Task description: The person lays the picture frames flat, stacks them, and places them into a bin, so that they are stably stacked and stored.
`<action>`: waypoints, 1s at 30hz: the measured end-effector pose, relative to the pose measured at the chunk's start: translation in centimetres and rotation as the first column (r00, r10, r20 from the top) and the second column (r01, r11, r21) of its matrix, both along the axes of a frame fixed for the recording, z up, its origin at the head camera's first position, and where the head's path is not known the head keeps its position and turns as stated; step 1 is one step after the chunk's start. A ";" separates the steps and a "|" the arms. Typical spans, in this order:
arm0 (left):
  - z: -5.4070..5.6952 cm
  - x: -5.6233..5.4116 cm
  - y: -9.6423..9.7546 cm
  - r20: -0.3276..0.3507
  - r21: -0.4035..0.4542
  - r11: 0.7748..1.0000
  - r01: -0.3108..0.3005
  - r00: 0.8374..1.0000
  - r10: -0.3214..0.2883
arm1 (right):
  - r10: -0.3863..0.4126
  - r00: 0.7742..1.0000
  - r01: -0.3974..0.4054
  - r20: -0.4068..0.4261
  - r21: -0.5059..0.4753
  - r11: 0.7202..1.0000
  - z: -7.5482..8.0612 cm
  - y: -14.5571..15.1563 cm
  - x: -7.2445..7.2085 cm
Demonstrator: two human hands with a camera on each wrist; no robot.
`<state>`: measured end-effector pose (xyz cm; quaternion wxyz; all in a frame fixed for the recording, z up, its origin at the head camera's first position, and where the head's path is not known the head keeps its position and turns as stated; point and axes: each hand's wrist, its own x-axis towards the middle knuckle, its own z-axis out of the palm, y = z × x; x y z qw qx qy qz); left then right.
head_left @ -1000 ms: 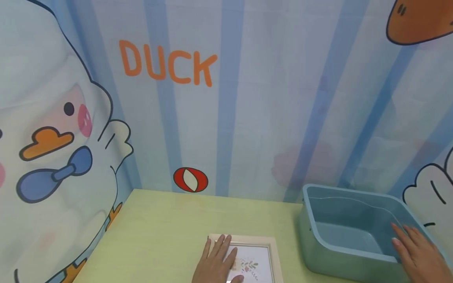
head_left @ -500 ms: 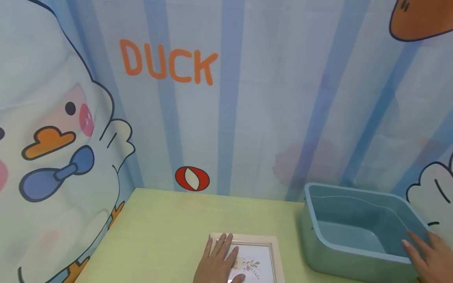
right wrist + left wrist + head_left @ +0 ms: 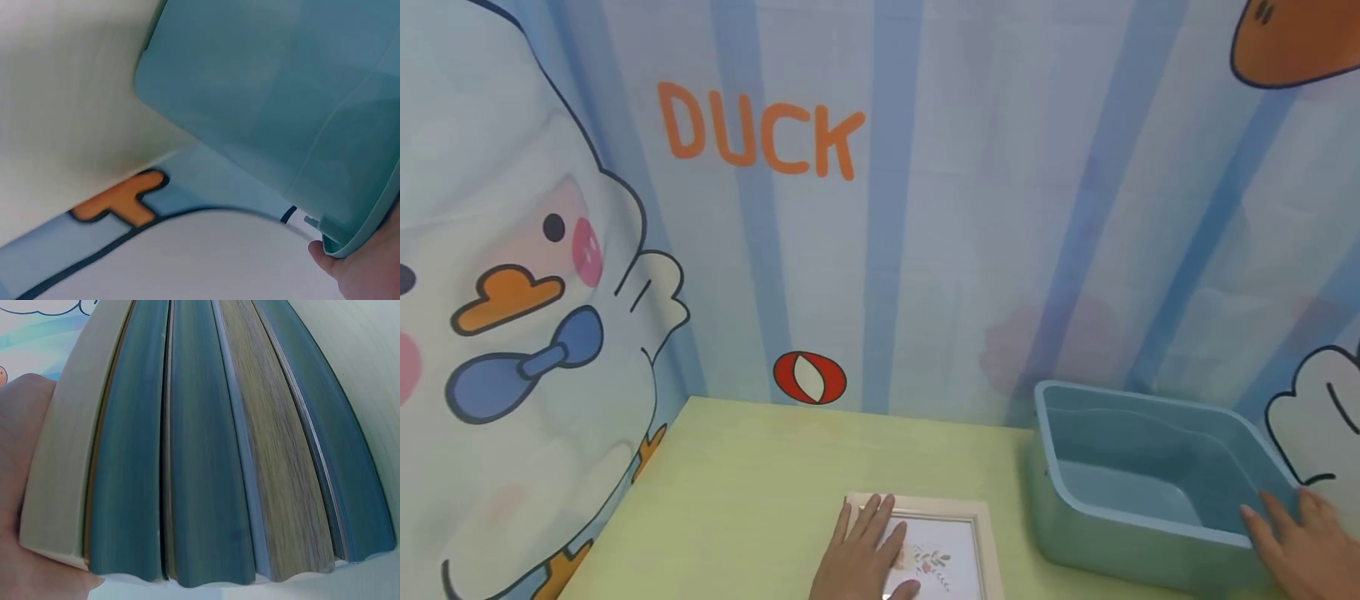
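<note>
My left hand (image 3: 857,554) rests with straight fingers on the left side of a cream picture frame (image 3: 988,542) holding a floral print. The left wrist view shows this cream frame (image 3: 62,456) topping a stack of several frames, with teal frames (image 3: 206,487) and a wood-grain frame (image 3: 281,456) below it. At the far right, my right hand (image 3: 1307,546) grips the near right rim of a blue-green plastic bin (image 3: 1135,546). In the right wrist view, a finger (image 3: 322,256) lies outside the rim of the bin (image 3: 250,94). The bin's inside shows only its bare floor and walls.
The pale yellow-green table (image 3: 775,467) meets a striped fabric backdrop (image 3: 955,250) printed with ducks and the word DUCK. The bin stands right of the frames, with a strip of table between them. Backdrop fabric also hangs along the left side.
My right hand has moved right along the bin's rim, then taken hold of it. The bin has shifted slightly left and toward me. My left hand stays on the frame.
</note>
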<state>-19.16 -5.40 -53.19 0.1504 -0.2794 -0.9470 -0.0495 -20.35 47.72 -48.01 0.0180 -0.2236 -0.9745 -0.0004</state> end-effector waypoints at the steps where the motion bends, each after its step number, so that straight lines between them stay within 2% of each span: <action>1: 0.0 0.0 0.0 -0.002 0.002 1.000 0.003 1.000 -0.003 | 0.019 1.000 -0.019 0.000 0.022 1.000 0.2 -0.3 -0.2; 4: -0.1 -0.1 0.1 0.000 0.009 1.000 0.009 1.000 -0.009 | 0.101 0.995 -0.102 0.021 0.022 0.995 0.7 -1.1 -0.5; 7: -0.1 -0.1 0.0 0.022 0.007 1.000 0.006 1.000 -0.006 | 0.221 0.975 -0.220 0.026 -0.019 0.975 1.0 -1.7 -0.8; 11: 0.1 -0.1 0.0 0.057 -0.001 1.000 0.000 0.998 0.000 | 0.301 0.953 -0.298 0.036 -0.065 0.952 1.2 -3.0 -1.6; 16: 0.3 -0.1 -0.1 0.077 -0.016 1.000 0.000 0.997 0.002 | 0.389 0.921 -0.388 -0.012 -0.082 0.918 1.0 -4.8 -2.2; 21: 0.5 -0.2 0.0 0.111 -0.028 1.000 0.002 0.994 0.001 | 0.424 0.903 -0.427 -0.063 -0.055 0.902 0.9 -7.6 -2.7; 26: 0.7 -0.3 0.1 0.124 -0.040 0.999 0.003 0.992 0.002 | 0.455 0.875 -0.473 -0.167 -0.088 0.877 1.0 -10.8 -3.1; 30: 0.8 -0.3 0.1 0.123 -0.040 0.999 -0.001 0.992 0.006 | 0.468 0.859 -0.495 -0.207 -0.101 0.863 1.1 -13.4 -3.3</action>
